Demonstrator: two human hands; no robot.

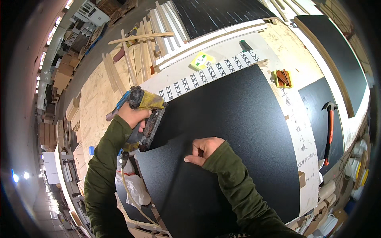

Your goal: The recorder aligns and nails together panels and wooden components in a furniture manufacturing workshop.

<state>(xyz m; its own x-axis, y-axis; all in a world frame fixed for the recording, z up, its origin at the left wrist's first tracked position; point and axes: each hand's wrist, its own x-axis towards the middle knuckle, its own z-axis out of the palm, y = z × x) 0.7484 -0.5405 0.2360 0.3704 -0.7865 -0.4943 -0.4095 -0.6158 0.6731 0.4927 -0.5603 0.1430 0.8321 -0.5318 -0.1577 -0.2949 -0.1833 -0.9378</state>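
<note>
My left hand [134,115] is wrapped round the handle of a yellow and black air nail gun [147,113], which has a pale air hose [127,186] at its lower end. The gun's nose meets the far left edge of a large black panel [226,119] lying before me. Over the panel's near middle, my right hand [204,150] has its fingers curled in and its thumb pointing left. Nothing shows in it. A row of black crosses on white [210,73] runs along the panel's far edge.
Beyond the panel sit a yellow-green box [202,60] and a yellow tray of brown pieces [283,79]. A hammer with an orange handle [330,131] lies at right. Wooden strips [141,37] are spread at far left. A white plastic bag [135,188] is beside the hose.
</note>
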